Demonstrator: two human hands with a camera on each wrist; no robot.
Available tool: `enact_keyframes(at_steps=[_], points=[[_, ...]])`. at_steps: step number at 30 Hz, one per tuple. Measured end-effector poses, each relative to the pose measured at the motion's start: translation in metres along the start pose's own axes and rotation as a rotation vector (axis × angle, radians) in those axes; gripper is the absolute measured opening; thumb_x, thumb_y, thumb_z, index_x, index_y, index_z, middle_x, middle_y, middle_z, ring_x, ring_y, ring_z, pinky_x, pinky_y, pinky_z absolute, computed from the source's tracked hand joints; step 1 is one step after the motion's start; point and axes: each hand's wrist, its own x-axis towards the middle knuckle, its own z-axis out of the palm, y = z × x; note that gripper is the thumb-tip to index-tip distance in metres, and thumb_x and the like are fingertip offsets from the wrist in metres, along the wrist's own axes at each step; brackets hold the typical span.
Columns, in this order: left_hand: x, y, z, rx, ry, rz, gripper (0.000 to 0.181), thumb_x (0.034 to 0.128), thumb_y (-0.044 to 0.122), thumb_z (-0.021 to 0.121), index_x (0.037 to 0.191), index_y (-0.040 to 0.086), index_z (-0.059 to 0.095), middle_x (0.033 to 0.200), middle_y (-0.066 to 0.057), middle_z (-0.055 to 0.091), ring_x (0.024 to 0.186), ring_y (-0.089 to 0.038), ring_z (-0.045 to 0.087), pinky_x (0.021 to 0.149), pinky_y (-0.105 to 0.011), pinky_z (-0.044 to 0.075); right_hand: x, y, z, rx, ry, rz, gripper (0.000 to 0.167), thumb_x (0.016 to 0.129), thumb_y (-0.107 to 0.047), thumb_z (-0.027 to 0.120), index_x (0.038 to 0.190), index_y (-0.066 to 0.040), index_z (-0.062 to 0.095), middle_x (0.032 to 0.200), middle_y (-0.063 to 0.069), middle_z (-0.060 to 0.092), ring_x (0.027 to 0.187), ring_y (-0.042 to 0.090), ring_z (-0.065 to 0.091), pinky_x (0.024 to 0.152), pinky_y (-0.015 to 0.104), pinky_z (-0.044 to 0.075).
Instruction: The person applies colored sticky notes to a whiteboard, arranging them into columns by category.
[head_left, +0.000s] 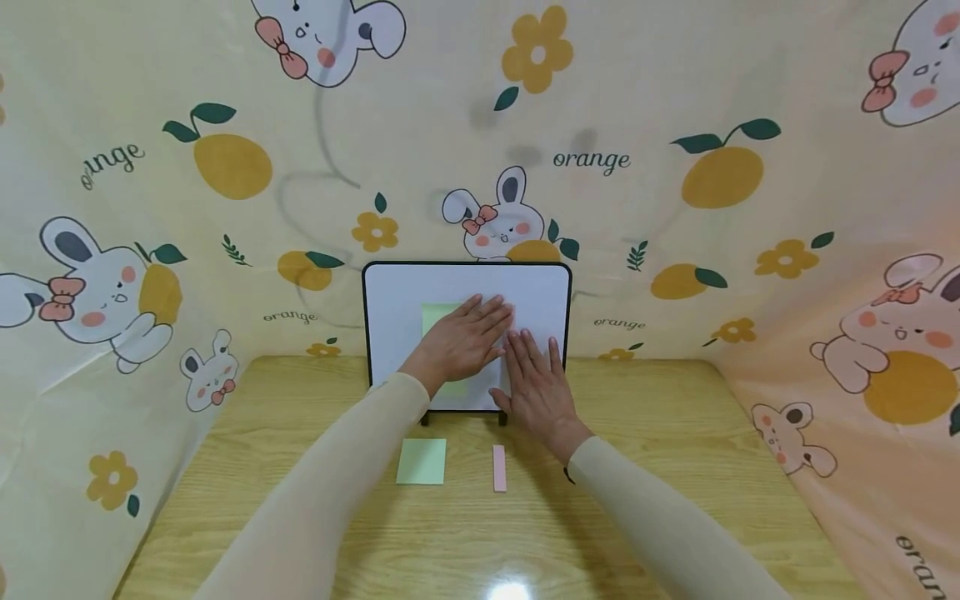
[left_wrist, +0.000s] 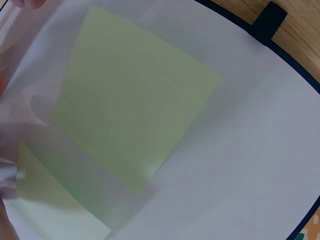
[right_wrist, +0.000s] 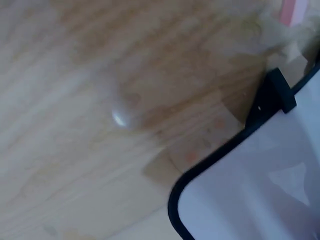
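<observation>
Left of mid-frame, the upright whiteboard (head_left: 393, 333) bears green sticky notes (head_left: 435, 318); a dragging palm could peel an edge. Just below, a green pad (head_left: 422, 461) lies on the table (head_left: 247, 467). Centre: left hand (head_left: 461, 343) — fingers straight, laid on the board, gripping nothing visible. Lower centre: pink pad (head_left: 499, 468). Right of centre: right hand (head_left: 536, 387) — fingers extended, likewise no grip seen. Judgement: uneven pressing could tip or slide the board.
</observation>
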Motion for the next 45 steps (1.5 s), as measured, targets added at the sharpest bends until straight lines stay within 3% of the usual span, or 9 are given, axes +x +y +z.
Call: enact_keyframes(at_steps=[6,12,21,30,37,45], points=[[-0.001,0.001,0.002,0.031,-0.006,0.007,0.065,0.115,0.049,0.027,0.17,0.015,0.017,0.178,0.001,0.012,0.165,-0.018,0.006,0.136,-0.041,0.002,0.0,0.002,0.001,0.005,-0.013,0.002,0.09,0.107,-0.066,0.041,0.17,-0.009,0.013,0.178,0.006,0.004,0.166,0.025,-0.004,0.133,0.06,0.0],[-0.006,0.009,0.008,-0.003,-0.01,0.024,0.065,0.115,0.048,0.029,0.169,0.014,0.018,0.177,0.0,0.013,0.165,-0.018,0.008,0.136,-0.041,0.005,-0.007,0.0,0.006,0.019,-0.039,-0.01,0.09,0.107,-0.066,0.041,0.17,-0.009,0.013,0.178,0.006,0.002,0.166,0.025,-0.005,0.133,0.061,-0.001],[-0.014,0.02,0.018,-0.056,-0.018,0.032,0.065,0.1151,0.048,0.029,0.169,0.014,0.021,0.177,0.0,0.017,0.165,-0.019,0.01,0.136,-0.041,0.006,-0.014,0.0,0.012,0.035,0.001,-0.018,0.089,0.106,-0.065,0.045,0.169,-0.008,0.017,0.178,0.006,0.008,0.166,0.026,0.002,0.133,0.063,0.004],[-0.026,0.034,0.025,-0.096,0.02,0.027,0.069,0.1135,0.051,0.035,0.167,0.01,0.028,0.175,-0.004,0.024,0.165,-0.022,0.014,0.136,-0.044,0.009,-0.025,0.002,0.019,0.041,0.058,-0.078,0.085,0.106,-0.06,0.05,0.168,-0.008,0.025,0.175,0.01,0.023,0.164,0.029,0.017,0.131,0.065,0.015],[-0.044,0.054,0.043,-0.171,0.041,-0.026,0.067,0.1125,0.05,0.041,0.165,0.009,0.035,0.174,-0.006,0.029,0.165,-0.024,0.016,0.136,-0.044,0.011,-0.037,0.002,0.023,0.107,0.079,-0.082,0.072,0.107,-0.049,0.056,0.162,-0.005,0.041,0.169,0.014,0.038,0.16,0.033,0.029,0.129,0.064,0.022],[-0.078,0.079,0.053,-0.281,0.06,-0.099,0.061,0.1122,0.043,0.047,0.163,0.008,0.041,0.171,-0.007,0.036,0.163,-0.026,0.021,0.135,-0.044,0.018,-0.052,0.0,0.024,0.165,0.038,-0.013,0.066,0.105,-0.045,0.062,0.154,-0.003,0.051,0.164,0.014,0.046,0.156,0.034,0.037,0.126,0.064,0.03]])
